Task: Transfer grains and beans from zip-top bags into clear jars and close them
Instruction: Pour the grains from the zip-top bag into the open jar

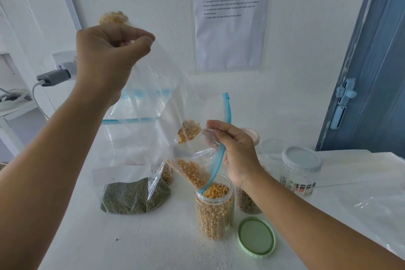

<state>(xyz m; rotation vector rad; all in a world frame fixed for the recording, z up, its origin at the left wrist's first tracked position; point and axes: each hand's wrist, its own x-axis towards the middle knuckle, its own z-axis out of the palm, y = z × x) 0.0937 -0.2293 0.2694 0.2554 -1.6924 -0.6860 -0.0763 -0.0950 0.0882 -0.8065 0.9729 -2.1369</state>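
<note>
A clear zip-top bag [153, 103] hangs upside down over an open clear jar [213, 210] that is almost full of yellow corn kernels. My left hand [109, 55] grips the bag's bottom corner high up, with a few kernels bunched above the fist. My right hand [234, 151] pinches the bag's blue zip edge just above the jar mouth. Kernels lie in the lower folds of the bag and at its mouth. The jar's green lid [256, 237] lies flat on the white table, right of the jar.
A zip-top bag of green mung beans [133, 195] lies left of the jar. Behind my right hand stand a filled jar [247, 204], a pink-lidded jar [252, 136] and a grey-lidded empty jar [300, 171]. An empty bag [377, 210] lies at right. A charger [52, 76] is plugged in at left.
</note>
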